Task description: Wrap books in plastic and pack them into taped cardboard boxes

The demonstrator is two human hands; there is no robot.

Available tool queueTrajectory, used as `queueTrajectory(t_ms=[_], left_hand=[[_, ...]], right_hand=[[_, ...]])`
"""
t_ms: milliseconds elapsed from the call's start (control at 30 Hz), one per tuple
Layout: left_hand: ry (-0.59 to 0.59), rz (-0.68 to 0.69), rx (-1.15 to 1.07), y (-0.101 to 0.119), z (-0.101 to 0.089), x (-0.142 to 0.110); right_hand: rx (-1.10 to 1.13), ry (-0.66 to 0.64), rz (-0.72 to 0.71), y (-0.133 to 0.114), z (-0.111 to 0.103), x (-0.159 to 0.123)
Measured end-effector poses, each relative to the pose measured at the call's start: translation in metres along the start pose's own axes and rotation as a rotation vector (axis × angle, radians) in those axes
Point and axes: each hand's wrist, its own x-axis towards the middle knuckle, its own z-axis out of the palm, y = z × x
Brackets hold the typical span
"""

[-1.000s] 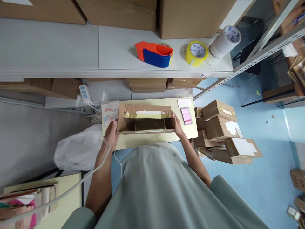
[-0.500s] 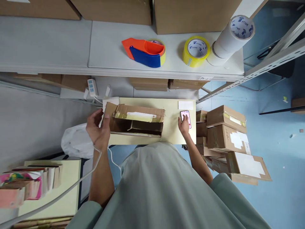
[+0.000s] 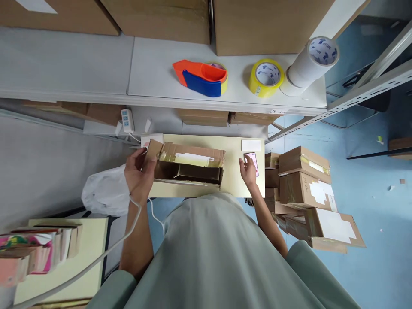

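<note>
Now off the box, the right hand curls loosely, empty, phone at its fingertips, leaving the box to the left hand, grip unclear.

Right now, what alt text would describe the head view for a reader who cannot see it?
A person's left hand holds an open cardboard box by its left end over a cream tabletop, while the right hand is at a smartphone. A tape dispenser and a yellow tape roll sit on the shelf above.
</note>
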Motion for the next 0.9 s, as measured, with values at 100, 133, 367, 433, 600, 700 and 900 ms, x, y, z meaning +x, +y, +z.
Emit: queueTrajectory(t_ms=[100, 133, 367, 433, 600, 700, 900], left_hand=[[-0.064, 0.016, -0.008, 0.000, -0.003, 0.000], [-0.088, 0.021, -0.006, -0.002, -0.004, 0.001], [-0.255, 0.079, 0.013, -0.020, -0.018, -0.002], [-0.285, 0.078, -0.004, -0.024, -0.021, -0.005], [-0.310, 0.052, -0.052, -0.035, -0.027, -0.012], [-0.315, 0.035, -0.065, -0.043, -0.031, -0.015], [-0.332, 0.026, -0.039, -0.057, -0.035, -0.022]], right_hand=[[0.177, -0.111, -0.150, -0.054, -0.010, -0.013], [0.197, -0.162, -0.219, -0.070, -0.012, -0.016], [-0.062, -0.446, -0.420, -0.122, 0.000, -0.003], [-0.188, -0.514, -0.431, -0.123, 0.008, 0.003], [-0.424, -0.652, -0.547, -0.126, 0.025, 0.003], [-0.482, -0.699, -0.586, -0.135, 0.026, -0.003], [-0.435, -0.611, -0.545, -0.158, 0.011, -0.004]])
